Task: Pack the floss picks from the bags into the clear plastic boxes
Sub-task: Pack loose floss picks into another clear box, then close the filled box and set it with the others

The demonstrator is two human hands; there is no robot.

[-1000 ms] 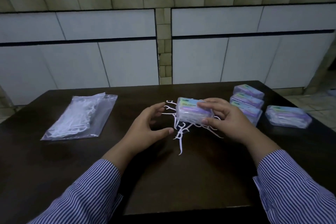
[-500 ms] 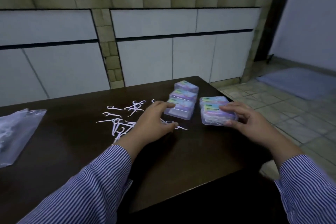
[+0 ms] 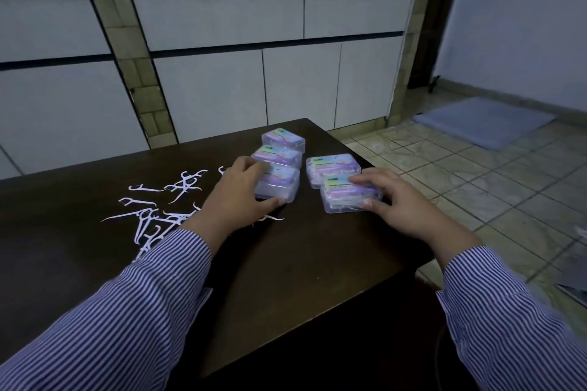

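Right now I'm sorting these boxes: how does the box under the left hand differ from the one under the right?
The left box is nearest in a row of three; the right box is nearer of a pair. The left box looks mostly clear inside; the right box shows white picks. The left hand grips its box at both ends; the right hand holds its right end. Both are closed, clear and purple-labelled.

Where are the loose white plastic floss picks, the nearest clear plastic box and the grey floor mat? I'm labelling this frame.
Loose white plastic floss picks (image 3: 149, 216): head view, middle of the pile.
Nearest clear plastic box (image 3: 341, 198): head view, lid.
Grey floor mat (image 3: 482, 122): head view, centre.
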